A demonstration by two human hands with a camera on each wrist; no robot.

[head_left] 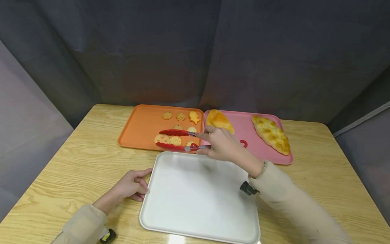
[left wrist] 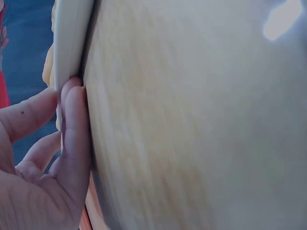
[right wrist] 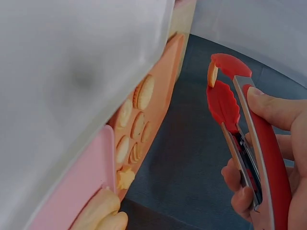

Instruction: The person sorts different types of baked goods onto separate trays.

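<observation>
My right hand (head_left: 223, 144) grips red-tipped tongs (right wrist: 268, 158) over the front of the orange tray (head_left: 138, 125). Between the tong tips a round cookie (right wrist: 212, 74) is pinched, seen edge-on in the right wrist view; from the head it shows pinkish marks. Several other cookies (head_left: 180, 117) lie on the orange tray, with a fish-shaped one (head_left: 194, 117) at its back right. At the left edge of the white tray (head_left: 198, 196), my left hand (head_left: 132, 185) holds the rim, fingers curled against it in the left wrist view. That tray's surface is bare.
Right of the orange tray lies a pink tray (head_left: 240, 122). It carries a folded pastry (head_left: 219, 120), partly behind my right hand, and a long braided bread (head_left: 271, 135). All trays sit on a wooden table (head_left: 76, 159); a dark curtain (head_left: 152, 51) hangs behind.
</observation>
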